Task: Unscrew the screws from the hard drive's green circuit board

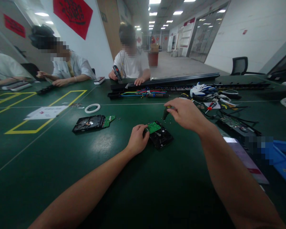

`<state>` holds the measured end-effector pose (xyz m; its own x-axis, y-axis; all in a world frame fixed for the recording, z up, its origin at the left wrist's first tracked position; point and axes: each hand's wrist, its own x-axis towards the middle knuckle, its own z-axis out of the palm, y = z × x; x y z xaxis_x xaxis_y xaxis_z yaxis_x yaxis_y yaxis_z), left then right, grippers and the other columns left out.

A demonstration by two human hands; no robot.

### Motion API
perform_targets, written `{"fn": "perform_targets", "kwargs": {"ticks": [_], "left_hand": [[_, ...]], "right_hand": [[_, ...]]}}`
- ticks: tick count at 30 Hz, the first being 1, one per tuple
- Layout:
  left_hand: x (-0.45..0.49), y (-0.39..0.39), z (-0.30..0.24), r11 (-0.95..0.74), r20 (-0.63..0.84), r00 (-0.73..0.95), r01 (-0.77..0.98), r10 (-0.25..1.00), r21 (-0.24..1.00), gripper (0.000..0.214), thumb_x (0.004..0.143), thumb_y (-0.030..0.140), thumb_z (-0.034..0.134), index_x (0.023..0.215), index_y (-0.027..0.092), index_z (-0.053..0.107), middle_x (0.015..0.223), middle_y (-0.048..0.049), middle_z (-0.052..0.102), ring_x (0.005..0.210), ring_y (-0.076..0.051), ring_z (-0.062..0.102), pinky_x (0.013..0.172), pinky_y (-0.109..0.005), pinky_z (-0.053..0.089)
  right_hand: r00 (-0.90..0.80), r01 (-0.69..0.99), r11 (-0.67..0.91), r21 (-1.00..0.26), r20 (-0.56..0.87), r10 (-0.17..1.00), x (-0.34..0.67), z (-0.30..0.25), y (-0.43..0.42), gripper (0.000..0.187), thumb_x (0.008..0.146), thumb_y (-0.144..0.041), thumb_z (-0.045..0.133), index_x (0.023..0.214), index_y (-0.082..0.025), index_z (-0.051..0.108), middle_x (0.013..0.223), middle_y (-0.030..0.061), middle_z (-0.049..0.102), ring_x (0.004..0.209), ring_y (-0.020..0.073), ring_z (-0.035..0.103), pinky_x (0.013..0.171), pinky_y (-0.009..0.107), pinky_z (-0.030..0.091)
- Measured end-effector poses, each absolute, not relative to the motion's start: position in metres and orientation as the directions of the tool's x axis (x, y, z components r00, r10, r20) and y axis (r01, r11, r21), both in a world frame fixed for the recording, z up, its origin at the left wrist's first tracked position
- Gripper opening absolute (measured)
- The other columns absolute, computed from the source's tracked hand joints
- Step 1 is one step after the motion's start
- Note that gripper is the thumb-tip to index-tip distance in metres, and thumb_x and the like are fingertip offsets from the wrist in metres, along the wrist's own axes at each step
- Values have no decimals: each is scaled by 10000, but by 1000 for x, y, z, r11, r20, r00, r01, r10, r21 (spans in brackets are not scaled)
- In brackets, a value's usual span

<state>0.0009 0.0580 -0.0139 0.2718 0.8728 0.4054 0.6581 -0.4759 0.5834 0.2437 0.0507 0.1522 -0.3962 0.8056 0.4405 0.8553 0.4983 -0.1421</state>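
Your left hand (138, 139) is pinching the left edge of the hard drive (164, 140), probably bracing it as it is lying on the green tabletop (171, 190). Your right hand (186, 113) is pinching a dark-handled screwdriver (165, 114) above the drive's far side, seemingly angling it down for control. The drive is showing a black, rectangular casing and a flat green circuit board (153, 127).

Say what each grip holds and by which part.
The right grip holds a screwdriver by its handle. The left grip touches the left edge of the hard drive, beside the green board; pinching cannot be confirmed.
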Motion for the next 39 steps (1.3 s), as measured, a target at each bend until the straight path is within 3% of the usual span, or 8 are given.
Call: {"fn": "perform_targets", "kwargs": {"ticks": [5, 10, 14, 19, 26, 29, 33, 39], "left_hand": [[1, 59, -15, -483, 411, 277, 655, 869, 581, 343, 986, 224, 614, 1321, 171, 670, 1315, -157, 671, 1290, -306, 593, 1150, -514, 487], [1, 59, -17, -486, 414, 277, 657, 867, 577, 348, 984, 226, 619, 1322, 160, 667, 1318, -158, 662, 1299, -307, 584, 1159, -507, 482], [1, 59, -16, -482, 414, 273, 656, 869, 580, 342, 981, 220, 621, 1317, 174, 669, 1317, -150, 664, 1293, -305, 589, 1153, -509, 488], [1, 58, -14, -482, 405, 281, 655, 870, 581, 333, 995, 234, 605, 1317, 175, 672, 1309, -154, 667, 1290, -307, 593, 1145, -510, 493], [0, 59, -16, -487, 412, 280, 649, 867, 584, 332, 989, 232, 611, 1312, 189, 675, 1309, -145, 668, 1295, -308, 593, 1149, -514, 493], [0, 59, -16, -486, 412, 280, 654, 867, 579, 339, 991, 233, 609, 1320, 178, 671, 1314, -153, 665, 1294, -309, 591, 1151, -515, 489], [1, 59, -15, -492, 413, 287, 657, 864, 572, 337, 989, 229, 610, 1314, 159, 671, 1308, -163, 667, 1291, -308, 588, 1153, -510, 485], [1, 59, -16, -491, 416, 283, 656, 864, 574, 332, 983, 221, 614, 1308, 191, 672, 1310, -148, 668, 1290, -308, 597, 1143, -520, 493]], "right_hand": [[-372, 881, 459, -113, 434, 820, 241, 155, 48, 144, 985, -323, 680, 1000, -202, 757, 955, 79, 746, 869, 240, 661, 817, 375, 468], [-355, 899, 430, -80, 440, 825, 240, 155, 48, 298, 985, -479, 688, 882, -201, 724, 873, 70, 716, 825, 238, 637, 761, 362, 440], [-385, 881, 464, -88, 435, 814, 241, 153, 49, 146, 985, -305, 677, 1037, -187, 745, 1036, 101, 763, 944, 267, 676, 851, 387, 473], [-389, 856, 493, -156, 432, 814, 242, 152, 50, 247, 949, -145, 631, 1172, -188, 727, 1126, 95, 783, 977, 265, 710, 910, 402, 503], [-384, 843, 504, -190, 445, 809, 241, 154, 50, 262, 964, -148, 581, 1142, -206, 764, 1167, 99, 795, 1058, 281, 722, 963, 435, 513], [-367, 871, 467, -155, 428, 826, 242, 156, 49, 164, 976, -252, 644, 1054, -198, 778, 1059, 96, 796, 963, 271, 717, 889, 416, 507], [-330, 899, 417, -135, 419, 846, 243, 157, 50, 219, 991, -389, 672, 951, -202, 778, 925, 81, 777, 868, 256, 697, 791, 390, 483], [-335, 872, 450, -192, 435, 836, 242, 154, 50, 190, 964, -216, 662, 1127, -205, 759, 1122, 92, 796, 880, 243, 723, 865, 400, 504]]}}
